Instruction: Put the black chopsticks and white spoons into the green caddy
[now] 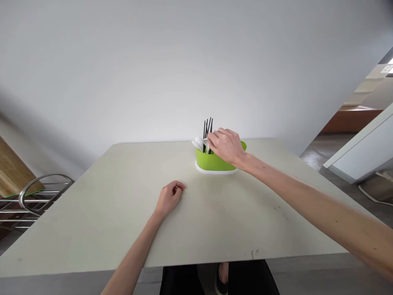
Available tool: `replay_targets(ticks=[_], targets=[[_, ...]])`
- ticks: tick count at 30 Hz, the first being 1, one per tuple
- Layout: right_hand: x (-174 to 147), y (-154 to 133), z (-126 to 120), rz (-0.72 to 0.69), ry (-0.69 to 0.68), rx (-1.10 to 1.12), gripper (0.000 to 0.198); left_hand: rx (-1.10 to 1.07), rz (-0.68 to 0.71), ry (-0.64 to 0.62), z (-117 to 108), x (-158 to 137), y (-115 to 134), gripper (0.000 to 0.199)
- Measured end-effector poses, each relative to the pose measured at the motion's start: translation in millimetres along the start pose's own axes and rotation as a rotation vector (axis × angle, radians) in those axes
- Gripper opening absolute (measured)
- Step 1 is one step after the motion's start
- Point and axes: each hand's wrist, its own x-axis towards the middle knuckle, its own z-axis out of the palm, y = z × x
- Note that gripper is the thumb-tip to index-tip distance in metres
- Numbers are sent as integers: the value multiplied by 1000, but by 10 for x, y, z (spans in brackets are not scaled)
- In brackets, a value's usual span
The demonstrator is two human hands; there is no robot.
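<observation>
A green utensil holder with a white base stands near the back of the table. Several black chopsticks rise from its left part, and white spoons lean out over its left rim. Over the holder's opening, my right hand is closed with its fingertips on another white spoon, whose lower part is among the chopsticks. The hand hides much of the holder's right side. My left hand rests on the tabletop in front and to the left, its fingers curled loosely around nothing visible.
The pale table meets a white wall at its back edge. On the far left are a metal rack and a wooden board. A white panel stands on the floor beyond the right side.
</observation>
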Motion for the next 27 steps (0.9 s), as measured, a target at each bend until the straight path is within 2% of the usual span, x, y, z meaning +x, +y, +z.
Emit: replay_targets(ticks=[6,16,21,27], targets=[[-48,-29,140,-134,42,-53,29,-5,-7,-8,15,16,-37,27],[-130,-17,267,-200,90,43,24,-6,-8,-11,21,21,-56,27],[-176,24,218,-210,99,136,19,1,-6,-8,13,18,-51,27],[-431,176,48,-208,140,193,29,0,2,-9,19,10,-61,27]])
